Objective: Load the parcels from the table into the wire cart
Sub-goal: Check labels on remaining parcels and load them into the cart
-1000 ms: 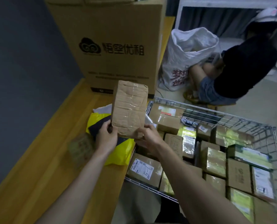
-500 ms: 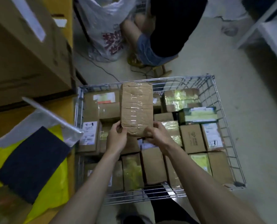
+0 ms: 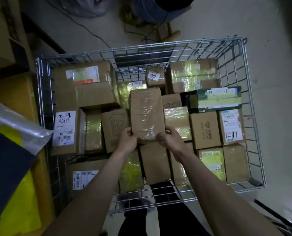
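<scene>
Both hands hold one taped brown parcel [image 3: 146, 114] over the middle of the wire cart [image 3: 249, 106]: the left hand [image 3: 127, 142] pinches its near left corner and the right hand [image 3: 170, 139] pinches the near right corner, fingers curled round the lower edge, so each grip is closed on the parcel and carries nothing else. The parcel stands tilted on its far end, above boxes already packed in rows across the cart. The step in hand looks like setting this parcel down, and the cart seems mostly full, so the choice of spot matters. The one dark gap [image 3: 133, 77] lies toward the far wall, between a large labelled box [image 3: 84, 77] and a small box with a white sticker [image 3: 154, 76]; whether the parcel fits there cannot be told. Failing that, laying it flat on top of the middle boxes would serve best, with its long side along theirs so that it bridges two tops and does not rock. Keep both grips until the far end rests, then lower the near end rather than dropping it. On the bench [image 3: 17, 96] at the left lie a yellow bag [image 3: 21, 198] and a grey plastic mailer [image 3: 19, 126], probably next to go.
</scene>
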